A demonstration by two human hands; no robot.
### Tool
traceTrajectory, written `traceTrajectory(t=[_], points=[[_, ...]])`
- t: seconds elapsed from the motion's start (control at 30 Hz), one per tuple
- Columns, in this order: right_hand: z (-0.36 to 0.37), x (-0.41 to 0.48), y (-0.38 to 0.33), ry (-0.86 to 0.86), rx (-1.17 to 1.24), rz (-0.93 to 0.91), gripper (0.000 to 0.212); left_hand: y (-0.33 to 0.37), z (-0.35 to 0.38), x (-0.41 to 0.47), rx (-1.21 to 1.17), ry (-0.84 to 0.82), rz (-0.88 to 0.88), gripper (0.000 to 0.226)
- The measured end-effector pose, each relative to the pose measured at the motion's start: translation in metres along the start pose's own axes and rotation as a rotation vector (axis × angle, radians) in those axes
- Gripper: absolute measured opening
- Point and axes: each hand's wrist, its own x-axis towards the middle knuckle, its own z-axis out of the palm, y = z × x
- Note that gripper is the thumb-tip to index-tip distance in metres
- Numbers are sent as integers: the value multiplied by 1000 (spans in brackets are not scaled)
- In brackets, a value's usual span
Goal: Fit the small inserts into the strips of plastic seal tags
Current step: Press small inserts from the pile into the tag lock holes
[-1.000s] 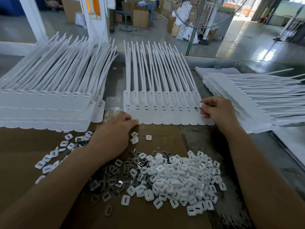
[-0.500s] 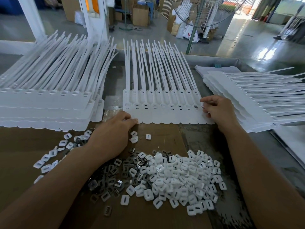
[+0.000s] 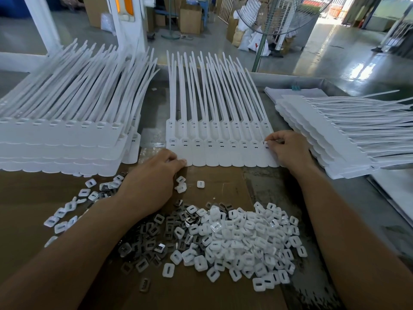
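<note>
**Desk:** What does the head camera show at the bench?

**Photographer:** One strip of tags (image 3: 223,156) lies flat in the middle of the table (image 3: 277,193), tails pointing away, its near edge on a sheet of cardboard (image 3: 219,182). A pile of inserts (image 3: 245,238), white ones mixed with darker metal ones, sits on the cardboard just in front of it, between the forearms.

**Desk:** And the hands?

**Photographer:** The left hand (image 3: 154,177) lies back up at the strip's left end, fingers reaching forward with their tips touching the near edge. What is under the palm is hidden. The right hand (image 3: 288,148) is at the right end, fingers curled, with thumb and forefinger pinching a small white insert (image 3: 266,143) right at the slot of the last tag.

**Desk:** Anything around them?

**Photographer:** A tall stack of strips (image 3: 62,139) is on the left and a fanned stack (image 3: 324,135) on the right, tails pointing right. More loose pieces (image 3: 67,211) are scattered by the left forearm. Beyond the table stand a pedestal fan (image 3: 279,16) and cartons (image 3: 190,19) on the workshop floor.
</note>
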Motion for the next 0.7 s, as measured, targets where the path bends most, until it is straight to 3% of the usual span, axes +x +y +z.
traceTrajectory(t=[0.27,0.7], points=[[3,1,0,3,-28,-7,7,2,-1,2,8,-8,-1,49],[0,14,-3,-67,-11,69,18,1,1,0,-5,4,-8,49]])
